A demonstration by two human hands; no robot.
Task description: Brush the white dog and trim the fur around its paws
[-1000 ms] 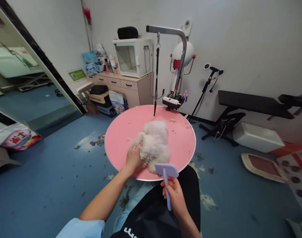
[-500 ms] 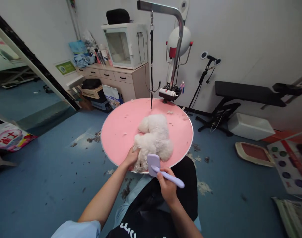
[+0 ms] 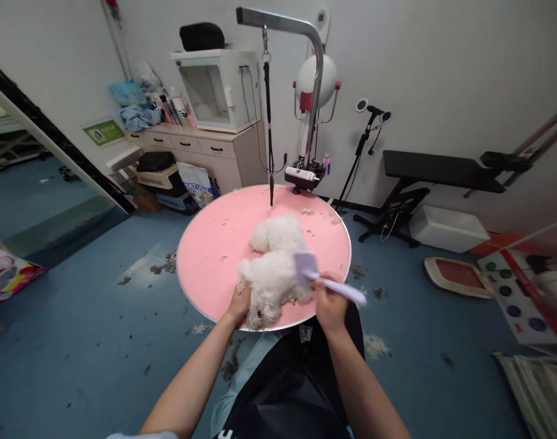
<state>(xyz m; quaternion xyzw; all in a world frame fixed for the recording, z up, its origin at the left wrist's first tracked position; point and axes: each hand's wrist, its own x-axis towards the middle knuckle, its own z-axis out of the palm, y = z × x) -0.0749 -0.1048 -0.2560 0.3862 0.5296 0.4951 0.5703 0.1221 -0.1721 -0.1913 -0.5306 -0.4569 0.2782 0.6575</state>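
A fluffy white dog (image 3: 276, 268) lies on the round pink table (image 3: 205, 238), its head end towards me at the near rim. My left hand (image 3: 240, 303) is closed on fur at the dog's left side near the head; the fingertips are partly hidden in the coat. In my right hand (image 3: 330, 305) is a lilac slicker brush (image 3: 306, 267), gripped by its handle with fingers wrapped round. The brush head is at the dog's right flank, slightly blurred; I cannot tell whether its pins touch the coat.
A metal grooming arm (image 3: 318, 67) with a hanging black strap (image 3: 268, 122) rises at the table's far side. A tool tray (image 3: 303, 177) hangs on its post. Tufts of cut fur lie on the table and blue floor (image 3: 122, 366). A black bench (image 3: 443, 171) stands right.
My right hand has moved the brush up and to the right, from beside the dog's head to its flank. My left hand stays at the fur. The view has shifted slightly.
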